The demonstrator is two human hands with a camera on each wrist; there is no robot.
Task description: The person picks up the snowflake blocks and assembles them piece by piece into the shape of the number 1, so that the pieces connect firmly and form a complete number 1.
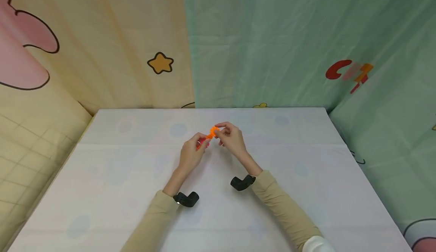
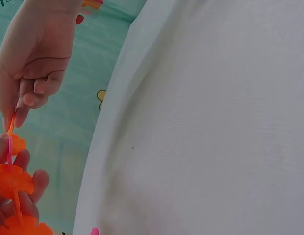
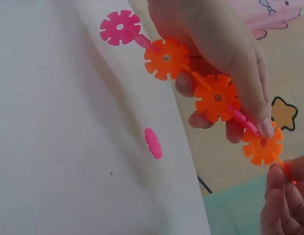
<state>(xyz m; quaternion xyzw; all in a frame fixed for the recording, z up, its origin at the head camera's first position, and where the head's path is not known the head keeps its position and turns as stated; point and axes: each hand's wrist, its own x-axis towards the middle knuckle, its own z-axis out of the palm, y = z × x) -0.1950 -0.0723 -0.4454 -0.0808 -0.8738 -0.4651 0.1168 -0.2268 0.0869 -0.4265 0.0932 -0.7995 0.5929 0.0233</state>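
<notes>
A chain of notched plastic snowflake discs (image 3: 217,98), orange and pink, runs through my left hand (image 1: 190,155). The thumb and fingers of that hand grip it near an orange disc (image 3: 262,147), while the far end with a pink disc (image 3: 120,28) hangs out past the palm. At the other end, my right hand (image 1: 233,140) pinches an orange disc (image 3: 288,172) seen edge-on, slotted against the neighbouring disc. Both hands are close together above the far middle of the table. In the left wrist view, orange discs (image 2: 13,181) overlap the left fingers.
A white cloth covers the table (image 1: 218,214), with its back edge (image 1: 211,109) just beyond the hands. Patterned curtains (image 1: 259,47) hang behind and at the sides. Another pink piece (image 3: 152,143) shows against the white cloth in the right wrist view. Each wrist wears a black camera (image 1: 186,199).
</notes>
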